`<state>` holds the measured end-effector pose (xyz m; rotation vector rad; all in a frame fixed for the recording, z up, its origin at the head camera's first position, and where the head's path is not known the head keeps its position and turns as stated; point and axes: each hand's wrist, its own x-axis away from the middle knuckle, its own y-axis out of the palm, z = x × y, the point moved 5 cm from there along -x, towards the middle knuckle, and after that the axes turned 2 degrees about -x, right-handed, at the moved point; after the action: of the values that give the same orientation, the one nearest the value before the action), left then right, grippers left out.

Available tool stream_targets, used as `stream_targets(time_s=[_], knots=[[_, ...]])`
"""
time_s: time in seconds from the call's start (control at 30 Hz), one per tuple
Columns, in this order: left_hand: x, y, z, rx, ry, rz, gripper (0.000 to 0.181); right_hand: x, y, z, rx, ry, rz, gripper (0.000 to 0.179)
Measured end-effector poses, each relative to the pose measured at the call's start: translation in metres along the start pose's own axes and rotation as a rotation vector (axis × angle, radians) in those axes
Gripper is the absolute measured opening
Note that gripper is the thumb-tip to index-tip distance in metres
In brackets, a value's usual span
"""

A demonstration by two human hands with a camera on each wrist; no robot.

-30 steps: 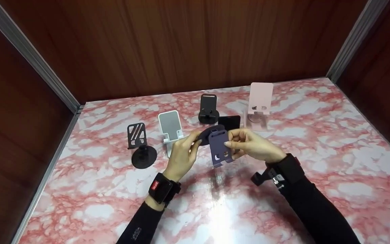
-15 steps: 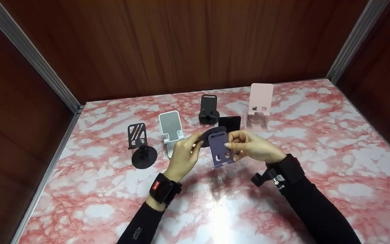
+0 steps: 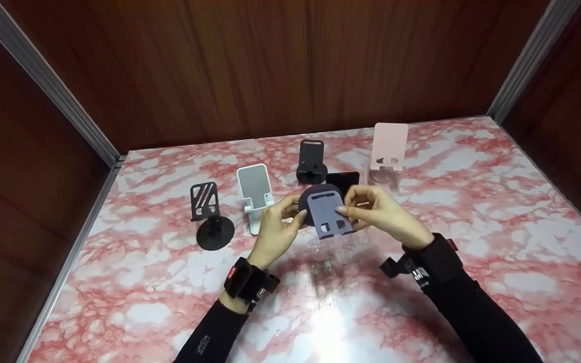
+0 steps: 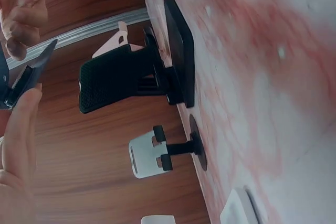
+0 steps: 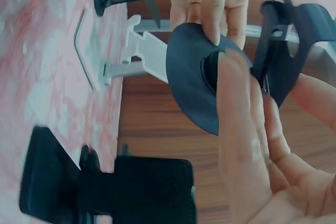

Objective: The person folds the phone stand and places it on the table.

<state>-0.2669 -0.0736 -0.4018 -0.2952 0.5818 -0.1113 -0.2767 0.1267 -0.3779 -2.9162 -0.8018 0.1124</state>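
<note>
Both hands hold a purple phone stand (image 3: 326, 210) up off the table, over its middle. My left hand (image 3: 275, 233) pinches the edge of its dark round base (image 5: 185, 80) between thumb and fingers. With thumb and fingers, my right hand (image 3: 385, 214) grips the slotted cradle plate by its right side. That plate faces up in front of the base. In the right wrist view, my right fingers lie across the base's hub and the folded hinge arm (image 5: 273, 35). In the left wrist view the purple stand is mostly cut off.
Standing around the held one are a black slotted stand (image 3: 213, 233) at left, a white stand (image 3: 253, 187), a small black stand (image 3: 311, 154) at back, another black stand (image 3: 348, 179) just behind the hands, and a pink stand (image 3: 390, 143). Wooden panels (image 3: 290, 65) enclose the marbled table (image 3: 169, 302).
The purple plate has tipped back and looks lighter, its lower end raised. The round base shows more as a full disc behind it. My right wrist has shifted slightly right.
</note>
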Motion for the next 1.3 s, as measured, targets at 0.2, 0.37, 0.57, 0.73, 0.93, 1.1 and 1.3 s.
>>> stream_targets(time_s=[0.2, 0.37, 0.57, 0.73, 0.93, 1.1, 1.3], knots=[[0.002, 0.007, -0.004, 0.191, -0.125, -0.066, 0.026, 0.005, -0.004, -0.008, 0.087, -0.101, 0.117, 0.041], [0.003, 0.009, -0.004, 0.231, -0.183, -0.088, 0.026, 0.005, -0.005, 0.000, 0.019, -0.068, 0.050, 0.058], [0.004, 0.009, -0.006, 0.281, -0.223, -0.097, 0.027, 0.006, 0.000, 0.014, -0.224, 0.049, -0.084, 0.059], [0.005, 0.010, -0.008, 0.323, -0.293, -0.100, 0.026, 0.004, 0.003, 0.020, -0.390, 0.087, -0.098, 0.058], [0.006, 0.010, -0.009, 0.418, -0.361, -0.122, 0.035, 0.004, 0.005, 0.026, -0.378, 0.102, -0.073, 0.057], [0.008, 0.011, -0.008, 0.387, -0.407, -0.166, 0.040, 0.002, 0.007, 0.029, -0.329, 0.102, -0.060, 0.058], [0.008, 0.012, -0.008, 0.353, -0.417, -0.177, 0.043, 0.002, 0.009, 0.028, -0.279, 0.105, -0.040, 0.060]])
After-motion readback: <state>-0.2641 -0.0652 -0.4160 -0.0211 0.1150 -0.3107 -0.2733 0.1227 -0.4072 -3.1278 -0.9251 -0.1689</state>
